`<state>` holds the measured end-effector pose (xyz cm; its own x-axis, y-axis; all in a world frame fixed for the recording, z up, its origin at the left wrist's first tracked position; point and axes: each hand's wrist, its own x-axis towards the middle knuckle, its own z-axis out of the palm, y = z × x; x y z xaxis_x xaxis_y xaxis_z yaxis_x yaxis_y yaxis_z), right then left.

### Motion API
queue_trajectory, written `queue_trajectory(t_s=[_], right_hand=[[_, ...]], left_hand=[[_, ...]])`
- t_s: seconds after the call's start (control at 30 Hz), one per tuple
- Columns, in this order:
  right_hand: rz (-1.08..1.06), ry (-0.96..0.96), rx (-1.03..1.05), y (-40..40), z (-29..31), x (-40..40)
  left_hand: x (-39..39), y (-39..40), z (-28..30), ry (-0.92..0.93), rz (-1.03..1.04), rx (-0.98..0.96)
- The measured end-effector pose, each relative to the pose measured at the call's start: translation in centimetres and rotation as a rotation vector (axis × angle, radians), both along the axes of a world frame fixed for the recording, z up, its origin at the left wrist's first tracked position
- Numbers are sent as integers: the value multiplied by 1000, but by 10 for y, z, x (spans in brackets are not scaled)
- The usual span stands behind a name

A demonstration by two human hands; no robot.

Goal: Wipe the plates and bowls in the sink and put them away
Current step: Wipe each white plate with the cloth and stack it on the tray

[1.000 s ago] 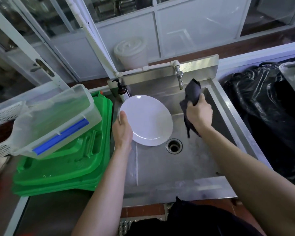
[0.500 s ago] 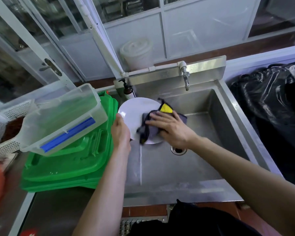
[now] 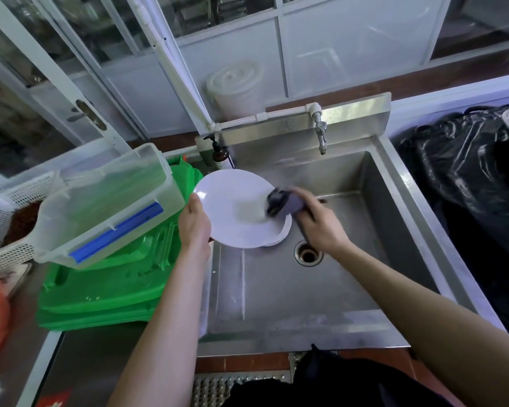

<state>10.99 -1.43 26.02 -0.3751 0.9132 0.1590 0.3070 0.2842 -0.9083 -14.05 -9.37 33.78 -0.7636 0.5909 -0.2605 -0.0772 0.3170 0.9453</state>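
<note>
plate (image 3: 232, 212) rim in left hand (image 3: 194, 223), cloth (image 3: 282, 201) at right edge

Left hand (image 3: 195, 223) gripping plate (image 3: 235, 212) rim, right hand (image 3: 316, 223) curled round cloth (image 3: 282, 201), forearms outstretched

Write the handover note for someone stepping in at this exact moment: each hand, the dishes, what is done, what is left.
Left hand grips the white plate by its left rim, tilted over the steel sink.
Right hand holds the dark cloth against the plate's right side.
More white dishes show under the plate's right edge.
Done: wiping under way.
Left: finish this plate, wipe the rest, put all away.
</note>
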Motion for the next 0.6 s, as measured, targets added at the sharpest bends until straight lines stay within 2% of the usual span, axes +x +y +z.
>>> queue_trajectory(t_s=[0.07,0.13,0.17,0.2,0.27,0.33,0.4,0.47,0.53,0.6], right_hand=[[-291,262,-434,18,8,1],[-424,656,-800,32,12,7],[-468,781,-898,37,13,11],[-505,810,-929,40,16,15],[-538,746,-868,43,17,21],[-457,733,-761,46,24,22],[-379,688,-686,48,33,20],[-345,654,-648,48,41,14],[-329,678,-744,47,44,9],[-309,683,-864,48,41,8]], left_hand=[[2,-2,3,34,-61,52],[2,-3,5,70,-126,62],[2,-2,5,107,-152,62],[4,-1,6,139,-166,71],[9,1,7,225,-186,90],[14,2,7,392,-241,99],[21,5,7,702,-325,109],[32,7,4,1161,-457,137],[40,9,0,1606,-592,179],[40,11,-5,1874,-682,202]])
